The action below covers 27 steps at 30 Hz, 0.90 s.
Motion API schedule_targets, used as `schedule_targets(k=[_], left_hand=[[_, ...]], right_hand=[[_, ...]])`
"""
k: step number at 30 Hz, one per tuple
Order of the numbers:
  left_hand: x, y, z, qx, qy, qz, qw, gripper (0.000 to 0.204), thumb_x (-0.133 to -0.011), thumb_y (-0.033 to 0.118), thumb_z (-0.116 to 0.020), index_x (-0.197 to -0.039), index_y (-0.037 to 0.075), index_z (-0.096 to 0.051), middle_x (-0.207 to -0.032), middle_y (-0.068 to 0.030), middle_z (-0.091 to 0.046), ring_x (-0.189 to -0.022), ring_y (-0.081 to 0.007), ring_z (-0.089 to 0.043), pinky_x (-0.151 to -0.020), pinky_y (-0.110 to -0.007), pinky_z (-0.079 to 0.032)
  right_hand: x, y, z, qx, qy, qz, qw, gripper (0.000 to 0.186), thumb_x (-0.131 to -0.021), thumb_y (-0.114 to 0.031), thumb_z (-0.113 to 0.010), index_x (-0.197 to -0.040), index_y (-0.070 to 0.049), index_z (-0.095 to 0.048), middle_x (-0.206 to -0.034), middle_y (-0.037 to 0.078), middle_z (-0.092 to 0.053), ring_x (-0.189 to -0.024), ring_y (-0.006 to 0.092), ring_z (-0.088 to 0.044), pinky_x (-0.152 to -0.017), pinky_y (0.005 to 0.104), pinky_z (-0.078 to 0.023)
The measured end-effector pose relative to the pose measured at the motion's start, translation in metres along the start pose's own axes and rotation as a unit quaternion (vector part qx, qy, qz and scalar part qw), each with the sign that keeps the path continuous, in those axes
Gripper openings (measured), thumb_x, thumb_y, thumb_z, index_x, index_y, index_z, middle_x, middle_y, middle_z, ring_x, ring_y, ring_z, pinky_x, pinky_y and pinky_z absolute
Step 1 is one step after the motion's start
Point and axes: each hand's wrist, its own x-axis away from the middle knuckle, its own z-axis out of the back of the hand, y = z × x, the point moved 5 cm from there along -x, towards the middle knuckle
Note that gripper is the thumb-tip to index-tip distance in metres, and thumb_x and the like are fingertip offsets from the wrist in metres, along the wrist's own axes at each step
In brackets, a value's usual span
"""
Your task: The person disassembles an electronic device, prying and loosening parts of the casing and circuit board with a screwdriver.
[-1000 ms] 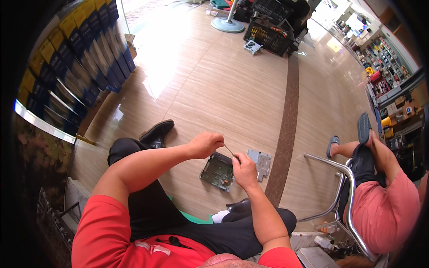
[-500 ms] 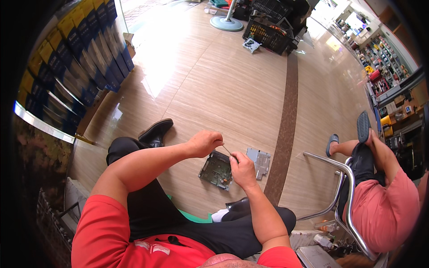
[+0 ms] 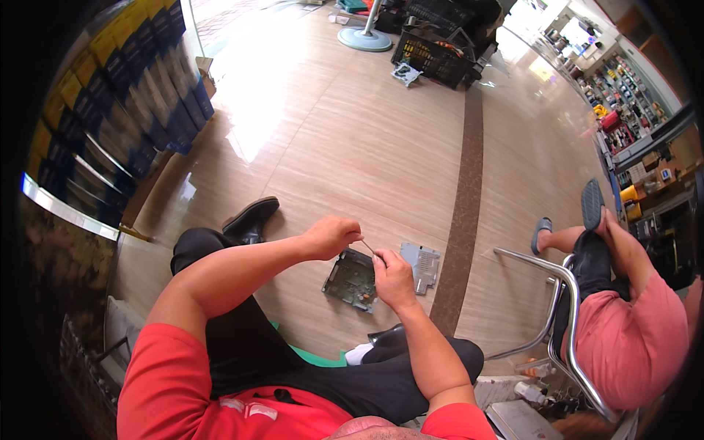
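Note:
My right hand (image 3: 394,280) is closed round the dark handle end of a thin screwdriver (image 3: 369,247). The shaft slants up and left to my left hand (image 3: 334,237), whose fingers are pinched together at its tip. Whether a small part sits between those fingertips is too small to see. Just below the hands lies an opened shallow metal case (image 3: 339,290) on the floor, with a green circuit board (image 3: 356,286) inside. My right hand covers part of its right side. A flat grey metal cover (image 3: 420,265) with cutouts lies to the right of the case.
Around the work is a glossy tiled floor (image 3: 352,147) with a dark strip (image 3: 463,198). A black shoe (image 3: 251,220) is at left, near a rack of blue-and-yellow packages (image 3: 139,95). Black crates (image 3: 433,59) stand far off. At right, a person (image 3: 620,337) sits behind a chair's metal tubing (image 3: 568,286).
The whole view has shifted slightly, so things sit a little further left. Both hands keep nearly the same hold on the screwdriver above the case.

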Motion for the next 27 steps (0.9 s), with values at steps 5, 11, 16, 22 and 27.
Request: schedule_targets(k=[5, 11, 16, 22, 27], left_hand=[[0.0002, 0.0002, 0.0003, -0.004, -0.001, -0.006, 1.0, 0.02, -0.095, 0.021, -0.062, -0.094, 0.002, -0.068, -0.084, -0.0189, -0.067, -0.083, -0.0391, -0.064, -0.072, -0.044, -0.05], [-0.0006, -0.0017, 0.0, 0.017, -0.012, 0.009, 1.0, 0.021, -0.096, 0.02, -0.06, -0.092, 0.001, -0.066, -0.082, -0.0172, -0.068, -0.08, -0.035, -0.066, -0.071, -0.042, -0.051], [-0.0004, -0.0014, -0.0001, 0.053, -0.014, 0.04, 0.998, 0.023, -0.098, 0.022, -0.059, -0.091, 0.001, -0.066, -0.08, -0.015, -0.069, -0.078, -0.0309, -0.068, -0.07, -0.04, -0.052], [-0.0004, 0.0, 0.0008, 0.058, -0.021, 0.042, 0.997, 0.025, -0.098, 0.023, -0.058, -0.09, 0.001, -0.066, -0.079, -0.0144, -0.069, -0.077, -0.0291, -0.068, -0.071, -0.038, -0.052], [0.0006, 0.0001, 0.001, 0.063, -0.026, 0.043, 0.997, 0.023, -0.098, 0.021, -0.058, -0.089, 0.001, -0.066, -0.079, -0.0142, -0.069, -0.077, -0.0285, -0.068, -0.071, -0.038, -0.052]], right_hand=[[-0.0007, 0.0006, 0.0017, -0.009, 0.008, -0.004, 1.0, 0.015, -0.093, -0.014, -0.061, -0.102, -0.002, -0.067, -0.096, 0.021, -0.068, -0.089, 0.0405, -0.065, -0.077, 0.0457, -0.052], [-0.0006, 0.0015, 0.0004, -0.01, 0.004, 0.006, 1.0, 0.015, -0.094, -0.014, -0.061, -0.102, -0.002, -0.066, -0.095, 0.021, -0.068, -0.088, 0.0407, -0.065, -0.076, 0.0464, -0.052], [-0.0003, 0.0011, 0.0008, -0.012, 0.006, 0.014, 1.0, 0.015, -0.094, -0.013, -0.06, -0.103, -0.003, -0.066, -0.095, 0.02, -0.067, -0.088, 0.0405, -0.065, -0.077, 0.0461, -0.052], [0.0001, 0.0008, 0.0007, -0.015, 0.004, 0.024, 1.0, 0.015, -0.094, -0.012, -0.059, -0.103, -0.003, -0.066, -0.095, 0.02, -0.067, -0.088, 0.0404, -0.064, -0.077, 0.0455, -0.052], [0.0003, -0.0002, 0.0, -0.016, -0.008, 0.02, 1.0, 0.015, -0.094, -0.012, -0.059, -0.104, -0.003, -0.066, -0.095, 0.02, -0.066, -0.089, 0.0405, -0.064, -0.078, 0.0453, -0.051]])
